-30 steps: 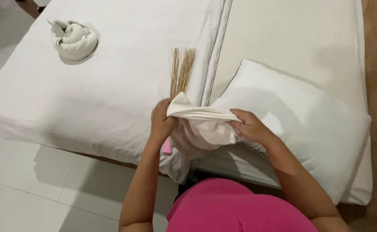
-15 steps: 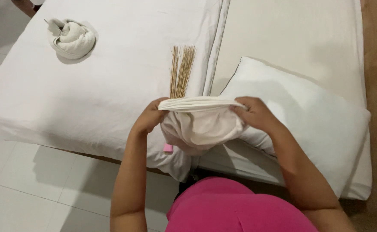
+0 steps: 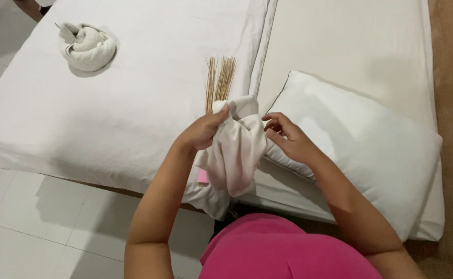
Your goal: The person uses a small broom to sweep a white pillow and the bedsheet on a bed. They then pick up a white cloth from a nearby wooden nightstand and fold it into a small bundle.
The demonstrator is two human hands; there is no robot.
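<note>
Hands: left (image 3: 201,132) clamped on white cloth (image 3: 234,150), right (image 3: 288,139) loosely curled beside it.

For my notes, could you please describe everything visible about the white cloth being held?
The white cloth looks like soft, thin fabric, bunched and wrinkled. It hangs limp over the bed's edge. The left hand grips its upper part, the right hand is at its right edge. Behind its top lies a bundle of thin sticks.

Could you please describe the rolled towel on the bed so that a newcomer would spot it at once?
Look at the white-sheeted bed, toward its far left corner. The rolled towel lies there alone, coiled into a rounded spiral, unlike the loose cloth bunched in the left hand.
</note>
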